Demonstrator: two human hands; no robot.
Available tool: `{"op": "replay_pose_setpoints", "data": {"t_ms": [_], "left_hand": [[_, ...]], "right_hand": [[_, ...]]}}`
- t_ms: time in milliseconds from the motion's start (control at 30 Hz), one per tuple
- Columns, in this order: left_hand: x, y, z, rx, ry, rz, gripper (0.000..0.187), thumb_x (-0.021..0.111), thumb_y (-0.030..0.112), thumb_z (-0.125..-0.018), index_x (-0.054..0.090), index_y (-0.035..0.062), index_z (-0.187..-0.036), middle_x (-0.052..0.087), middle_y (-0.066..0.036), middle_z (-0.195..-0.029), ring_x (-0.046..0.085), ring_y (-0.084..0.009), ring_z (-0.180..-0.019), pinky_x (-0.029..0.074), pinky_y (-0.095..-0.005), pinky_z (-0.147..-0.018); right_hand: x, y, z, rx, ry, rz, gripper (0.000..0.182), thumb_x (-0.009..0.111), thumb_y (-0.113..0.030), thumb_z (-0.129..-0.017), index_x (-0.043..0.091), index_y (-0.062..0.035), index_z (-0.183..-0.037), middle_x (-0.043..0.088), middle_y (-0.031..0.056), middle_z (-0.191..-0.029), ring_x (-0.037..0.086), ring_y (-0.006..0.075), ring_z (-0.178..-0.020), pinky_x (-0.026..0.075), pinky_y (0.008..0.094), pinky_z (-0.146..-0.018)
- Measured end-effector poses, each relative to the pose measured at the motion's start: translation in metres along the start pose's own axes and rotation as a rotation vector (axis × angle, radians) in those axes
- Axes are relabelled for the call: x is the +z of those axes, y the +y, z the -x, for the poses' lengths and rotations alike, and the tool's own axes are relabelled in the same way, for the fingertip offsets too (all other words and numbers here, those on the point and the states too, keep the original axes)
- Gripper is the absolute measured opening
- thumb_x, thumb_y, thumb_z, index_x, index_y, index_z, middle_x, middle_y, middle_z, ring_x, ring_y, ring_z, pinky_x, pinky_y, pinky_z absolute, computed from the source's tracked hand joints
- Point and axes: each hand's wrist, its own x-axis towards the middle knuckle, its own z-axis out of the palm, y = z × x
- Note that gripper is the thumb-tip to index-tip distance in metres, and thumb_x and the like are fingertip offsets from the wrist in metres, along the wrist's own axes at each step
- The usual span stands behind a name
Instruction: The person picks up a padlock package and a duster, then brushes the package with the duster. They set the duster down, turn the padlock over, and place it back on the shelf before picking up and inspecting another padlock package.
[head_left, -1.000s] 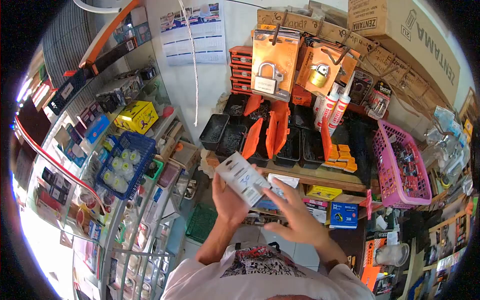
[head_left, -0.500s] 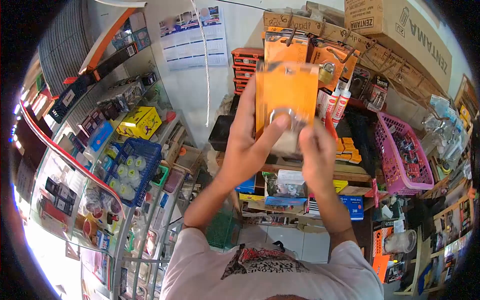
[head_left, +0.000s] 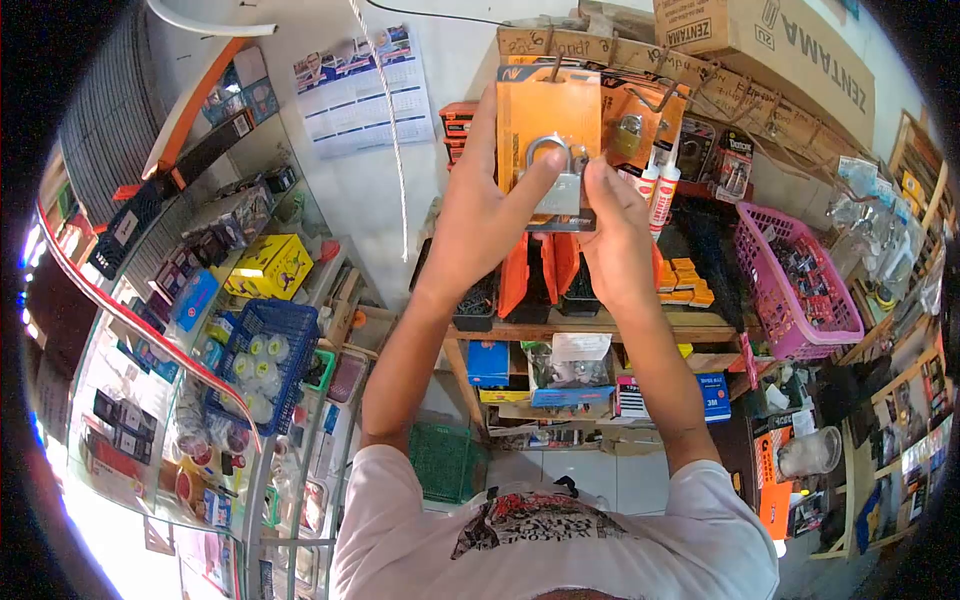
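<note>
Both hands hold an orange padlock package (head_left: 570, 105) upright at a metal hook on the wooden rail. My left hand (head_left: 490, 215) grips its left side, the thumb lying across the clear front near the shackle. On the lower right edge, my right hand (head_left: 618, 225) is closed with its thumb and fingers. A silver padlock (head_left: 561, 192) shows through the front of the package. Just to the right hangs another orange package (head_left: 640, 105) with a brass-coloured padlock.
Two white-and-red tubes (head_left: 662, 200) stand right of the hands. A pink basket (head_left: 745, 290) of small packs sits further right. At left are a blue basket (head_left: 312, 345) and a yellow box (head_left: 268, 266). A white rope (head_left: 390, 130) hangs before the calendar (head_left: 365, 95).
Both hands have moved up and away with the package, bringing it to the hook. Orange bins below it have come into view. The camera view has shifted slightly.
</note>
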Motion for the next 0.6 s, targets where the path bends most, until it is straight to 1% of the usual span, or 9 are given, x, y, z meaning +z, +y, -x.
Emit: {"op": "replay_pose_setpoints", "data": {"t_ms": [100,200,300,333,400,433,500,533,600], "left_hand": [[0.001,-0.001,0.010,-0.092,-0.014,-0.024,0.074,0.067,0.019,-0.093,0.028,-0.0039,-0.151,0.055,-0.024,-0.134,0.055,-0.0267,-0.124,0.043,-0.0375,-0.103],[0.001,-0.023,0.010,0.047,0.038,-0.383,0.073,0.068,0.019,-0.091,0.030,-0.0031,-0.150,0.053,-0.025,-0.132,0.053,-0.0307,-0.124,0.042,-0.0401,-0.104],[0.001,-0.032,0.010,-0.076,0.033,-0.296,0.071,0.069,0.020,-0.093,0.032,-0.0081,-0.147,0.051,-0.020,-0.138,0.051,-0.0244,-0.128,0.042,-0.0364,-0.106],[0.002,-0.032,0.009,-0.048,0.062,-0.321,0.070,0.070,0.020,-0.092,0.034,-0.0061,-0.147,0.051,-0.020,-0.134,0.051,-0.0268,-0.125,0.042,-0.0376,-0.104],[0.005,-0.032,0.009,0.013,0.112,-0.365,0.069,0.071,0.019,-0.090,0.037,-0.0020,-0.146,0.052,-0.022,-0.127,0.053,-0.0316,-0.117,0.043,-0.0401,-0.101],[0.007,-0.032,0.008,-0.003,0.121,-0.377,0.069,0.071,0.019,-0.090,0.038,-0.0022,-0.146,0.052,-0.021,-0.126,0.053,-0.0310,-0.116,0.044,-0.0394,-0.100],[0.008,-0.034,0.008,-0.037,0.139,-0.402,0.067,0.072,0.019,-0.090,0.040,-0.0025,-0.145,0.052,-0.020,-0.125,0.054,-0.0298,-0.113,0.045,-0.0382,-0.098],[0.008,-0.036,0.007,-0.007,0.124,-0.479,0.069,0.072,0.021,-0.090,0.039,-0.0020,-0.146,0.051,-0.018,-0.125,0.055,-0.0277,-0.110,0.046,-0.0365,-0.094],[0.011,-0.037,0.007,-0.069,0.147,-0.483,0.070,0.072,0.027,-0.091,0.040,-0.0018,-0.146,0.053,-0.018,-0.128,0.057,-0.0245,-0.107,0.049,-0.0343,-0.089]], "right_hand": [[-0.008,0.013,0.003,0.069,0.013,-0.042,0.045,0.044,-0.038,-0.107,0.057,0.0009,-0.123,0.069,0.0106,-0.107,0.069,0.0173,-0.091,0.058,0.0331,-0.072],[-0.014,0.022,-0.002,0.110,0.024,-0.009,0.044,0.044,-0.037,-0.107,0.058,-0.0001,-0.125,0.069,0.0099,-0.108,0.069,0.0171,-0.091,0.058,0.0320,-0.075],[-0.022,0.027,-0.004,0.148,0.044,-0.016,0.048,0.048,-0.040,-0.105,0.059,0.0009,-0.126,0.069,0.0108,-0.110,0.070,0.0172,-0.091,0.058,0.0305,-0.077],[-0.026,0.029,-0.003,0.155,0.052,-0.022,0.050,0.050,-0.042,-0.104,0.060,0.0015,-0.127,0.069,0.0113,-0.112,0.070,0.0171,-0.091,0.058,0.0298,-0.078],[-0.034,0.033,0.008,0.203,0.085,0.020,0.047,0.051,-0.039,-0.104,0.058,0.0008,-0.127,0.069,0.0111,-0.111,0.071,0.0193,-0.095,0.058,0.0304,-0.080],[-0.038,0.035,0.014,0.224,0.102,0.041,0.045,0.051,-0.038,-0.104,0.057,0.0005,-0.128,0.070,0.0110,-0.111,0.071,0.0204,-0.097,0.058,0.0308,-0.081],[-0.053,0.041,0.029,0.252,0.052,0.118,0.050,0.055,-0.038,-0.102,0.054,0.0011,-0.132,0.066,0.0159,-0.124,0.070,0.0218,-0.102,0.056,0.0323,-0.086],[-0.059,0.041,0.040,0.281,0.005,0.145,0.050,0.056,-0.038,-0.101,0.053,0.0004,-0.134,0.066,0.0156,-0.125,0.070,0.0214,-0.103,0.055,0.0325,-0.087],[-0.078,0.046,0.068,0.395,-0.082,0.155,0.051,0.056,-0.037,-0.102,0.052,-0.0024,-0.139,0.066,0.0139,-0.126,0.069,0.0202,-0.104,0.055,0.0326,-0.088]]}}
